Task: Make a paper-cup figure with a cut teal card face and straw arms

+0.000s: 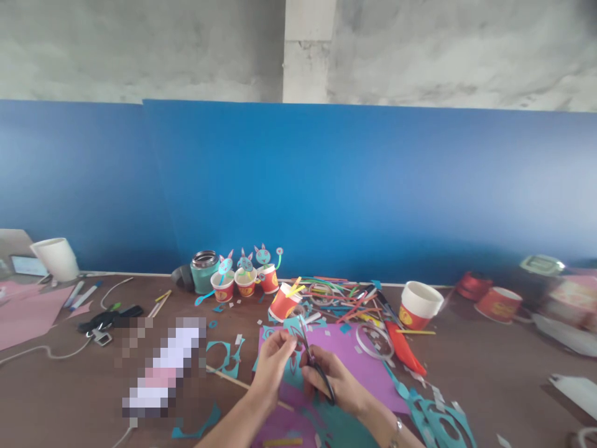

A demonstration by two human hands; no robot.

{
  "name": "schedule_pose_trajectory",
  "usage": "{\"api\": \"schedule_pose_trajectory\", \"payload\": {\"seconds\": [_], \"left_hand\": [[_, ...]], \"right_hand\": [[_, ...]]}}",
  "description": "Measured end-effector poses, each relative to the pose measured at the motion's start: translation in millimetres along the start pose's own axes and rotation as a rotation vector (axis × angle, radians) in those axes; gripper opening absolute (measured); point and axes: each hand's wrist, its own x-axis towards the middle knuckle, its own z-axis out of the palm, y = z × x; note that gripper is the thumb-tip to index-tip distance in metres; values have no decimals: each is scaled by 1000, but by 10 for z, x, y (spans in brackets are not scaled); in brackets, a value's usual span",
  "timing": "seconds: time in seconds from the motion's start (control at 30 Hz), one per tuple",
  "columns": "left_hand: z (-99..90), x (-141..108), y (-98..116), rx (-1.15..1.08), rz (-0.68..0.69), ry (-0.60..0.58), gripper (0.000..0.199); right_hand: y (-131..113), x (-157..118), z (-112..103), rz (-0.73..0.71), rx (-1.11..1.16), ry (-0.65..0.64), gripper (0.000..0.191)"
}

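Observation:
My right hand (333,376) has its fingers through the dark handles of a pair of scissors (321,378), whose blades point up and away from me. My left hand (274,356) pinches a piece of light-blue paper (293,325) close beside the blades. Whether the blades touch the paper I cannot tell. Below both hands lies a purple sheet (364,373), with blue paper marked with drawn shapes (293,368) on it. A red paper cup (283,302) holding yellow strips leans just beyond my hands.
Several paper cups with blue cat figures (245,281) stand at the back beside a teal flask (204,274). Coloured sticks (345,302), a tape ring (374,341), a red tapered object (405,351) and blue offcuts (438,420) lie about. White stacked cups (420,303) stand right; a pixelated area covers something left.

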Motion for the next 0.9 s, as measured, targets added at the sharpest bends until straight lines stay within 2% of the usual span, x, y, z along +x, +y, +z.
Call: {"api": "schedule_pose_trajectory", "payload": {"seconds": [0.37, 0.9], "left_hand": [[-11, 7, -24, -22, -9, 12, 31], [-15, 3, 12, -6, -30, 19, 31]], "right_hand": [[-75, -23, 24, 25, -23, 0, 48], [-12, 10, 14, -12, -77, 34, 42]]}}
